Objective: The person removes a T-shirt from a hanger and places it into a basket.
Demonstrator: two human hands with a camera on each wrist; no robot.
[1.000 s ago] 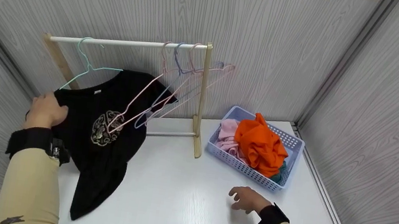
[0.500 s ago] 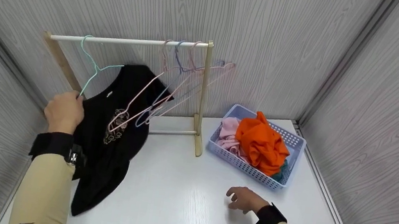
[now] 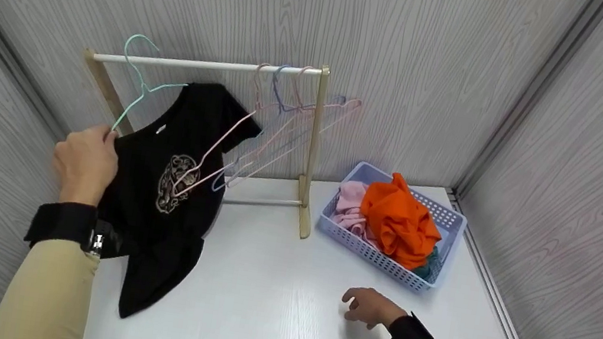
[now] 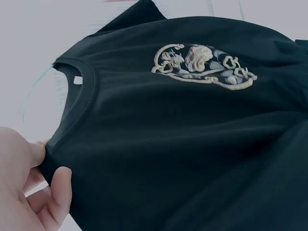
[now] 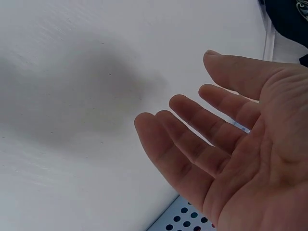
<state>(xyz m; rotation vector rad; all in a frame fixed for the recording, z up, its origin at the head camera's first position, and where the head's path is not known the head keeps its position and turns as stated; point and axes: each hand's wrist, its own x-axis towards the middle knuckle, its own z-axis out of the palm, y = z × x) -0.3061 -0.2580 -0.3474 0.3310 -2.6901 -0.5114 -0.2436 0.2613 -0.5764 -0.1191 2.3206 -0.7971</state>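
standing across the upper middle of the frame is your wooden rack [image 3: 312, 153], with pale hangers [image 3: 280, 112] bunched at its right end; left of centre hangs the black t-shirt [image 3: 173, 186] on a mint hanger [image 3: 137, 88]; your left hand [image 3: 86, 161] pinches its shoulder; right of centre sits the lilac basket [image 3: 383, 259] of clothes; your right hand [image 3: 368, 306], fingers relaxed and holding nothing, hovers over the table [image 3: 267, 320] at lower right.

It looked like a staged laundry booth: grey wood-grain panel walls [image 3: 416, 43] enclosed a white surface [image 3: 269, 308], a small wooden clothes rack [image 3: 313, 153] and a lilac plastic basket [image 3: 383, 259] of crumpled clothes.
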